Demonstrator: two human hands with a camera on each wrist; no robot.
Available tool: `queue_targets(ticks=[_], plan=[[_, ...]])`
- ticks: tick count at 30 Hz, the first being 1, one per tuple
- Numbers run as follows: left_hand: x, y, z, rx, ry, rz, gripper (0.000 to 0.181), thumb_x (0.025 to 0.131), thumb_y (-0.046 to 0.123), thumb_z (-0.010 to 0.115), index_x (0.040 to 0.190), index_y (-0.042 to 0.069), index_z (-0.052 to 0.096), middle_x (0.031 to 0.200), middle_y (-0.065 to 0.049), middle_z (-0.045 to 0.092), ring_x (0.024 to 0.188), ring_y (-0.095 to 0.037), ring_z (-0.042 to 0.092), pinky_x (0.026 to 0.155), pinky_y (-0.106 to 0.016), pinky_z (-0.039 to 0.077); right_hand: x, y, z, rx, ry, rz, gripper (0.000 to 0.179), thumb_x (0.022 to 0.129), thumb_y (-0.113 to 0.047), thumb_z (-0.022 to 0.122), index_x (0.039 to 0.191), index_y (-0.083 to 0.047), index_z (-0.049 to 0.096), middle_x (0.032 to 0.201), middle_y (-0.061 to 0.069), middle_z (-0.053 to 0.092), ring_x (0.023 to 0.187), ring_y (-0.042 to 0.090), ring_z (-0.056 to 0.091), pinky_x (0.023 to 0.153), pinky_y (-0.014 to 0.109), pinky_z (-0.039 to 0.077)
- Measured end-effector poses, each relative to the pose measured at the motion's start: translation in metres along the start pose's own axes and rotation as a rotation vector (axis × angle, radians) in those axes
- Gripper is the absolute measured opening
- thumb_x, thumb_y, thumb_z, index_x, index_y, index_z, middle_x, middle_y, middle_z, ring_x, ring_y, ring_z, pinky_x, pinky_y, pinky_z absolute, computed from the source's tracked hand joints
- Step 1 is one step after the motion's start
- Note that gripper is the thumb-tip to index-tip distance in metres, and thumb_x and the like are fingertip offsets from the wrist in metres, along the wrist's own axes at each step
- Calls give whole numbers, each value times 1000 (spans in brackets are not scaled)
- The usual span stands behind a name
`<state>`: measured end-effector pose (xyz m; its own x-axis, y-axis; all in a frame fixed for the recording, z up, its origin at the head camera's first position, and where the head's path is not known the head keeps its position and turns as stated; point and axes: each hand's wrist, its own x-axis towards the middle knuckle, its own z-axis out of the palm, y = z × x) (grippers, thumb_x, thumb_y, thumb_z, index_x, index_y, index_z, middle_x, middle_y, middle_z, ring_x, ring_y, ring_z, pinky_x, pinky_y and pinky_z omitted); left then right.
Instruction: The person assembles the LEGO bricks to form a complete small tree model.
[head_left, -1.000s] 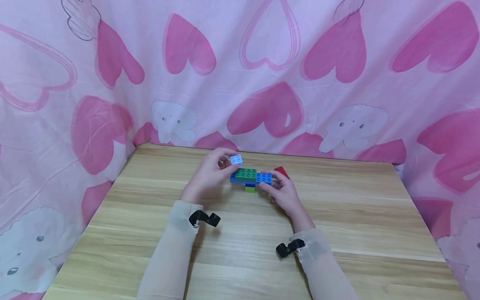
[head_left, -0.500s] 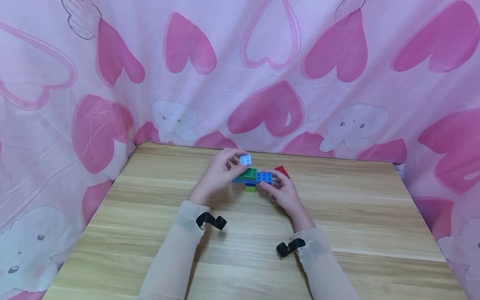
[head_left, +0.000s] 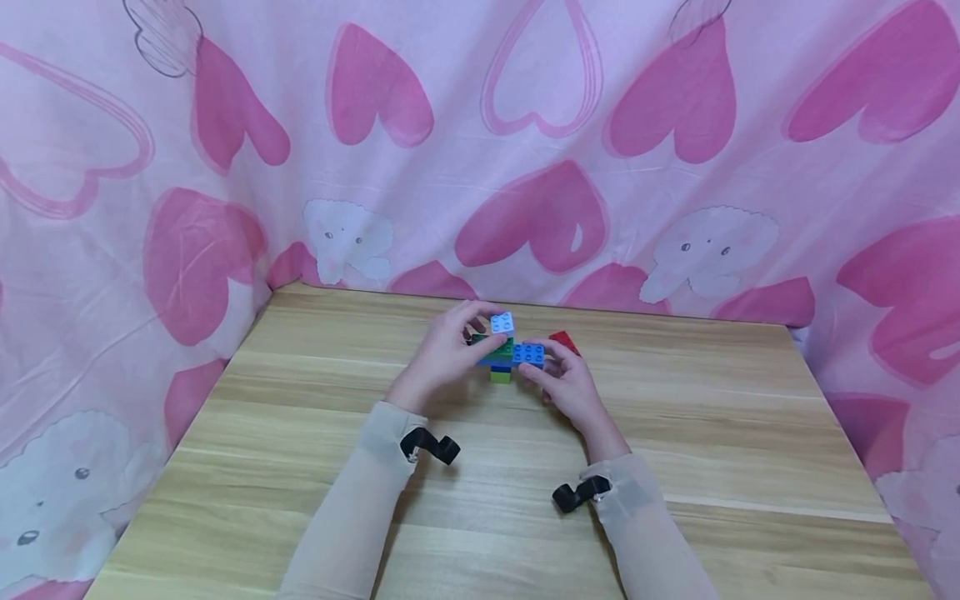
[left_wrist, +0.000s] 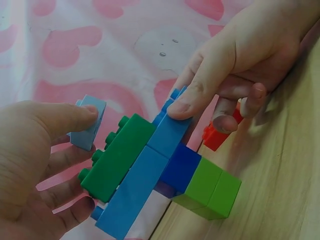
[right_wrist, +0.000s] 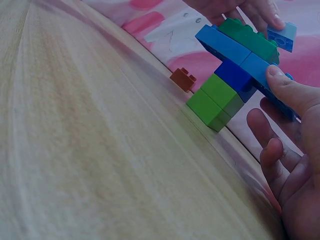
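Stacking seems underway, alignment next: left fingers (head_left: 480,308) pinch the pale-blue brick (head_left: 502,322) above the green brick (left_wrist: 120,157), right fingers (head_left: 558,350) the blue brick (head_left: 528,355) lower right.

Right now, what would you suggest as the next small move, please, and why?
Perhaps lower the light-blue brick onto the green brick: the left hand pinches it above, a gap showing, while the right hand grips the blue layer.
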<state>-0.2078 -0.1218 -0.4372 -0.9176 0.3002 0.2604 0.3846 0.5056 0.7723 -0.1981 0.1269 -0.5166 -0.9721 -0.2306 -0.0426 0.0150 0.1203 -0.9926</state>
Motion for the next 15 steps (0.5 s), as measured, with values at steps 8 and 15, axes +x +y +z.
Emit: queue_targets(ticks=[8,15], plan=[[1,5,11,16,13,44,40,103,26,80,140,17,69,130,1,71,117,-29,69,101,-44,58,-1,0,0,-4,3,4,51,98,-45,83,143,-27,68,128,8,73,86,28,67,60,26,52],[3,5,22,44,-13,79,38,103,27,80,139,18,71,132,2,72,118,-20,66,100,-43,57,1,0,1,-4,5,1,50,98,-43,84,142,-25,67,126,7,76,87,26,68,59,26,53]])
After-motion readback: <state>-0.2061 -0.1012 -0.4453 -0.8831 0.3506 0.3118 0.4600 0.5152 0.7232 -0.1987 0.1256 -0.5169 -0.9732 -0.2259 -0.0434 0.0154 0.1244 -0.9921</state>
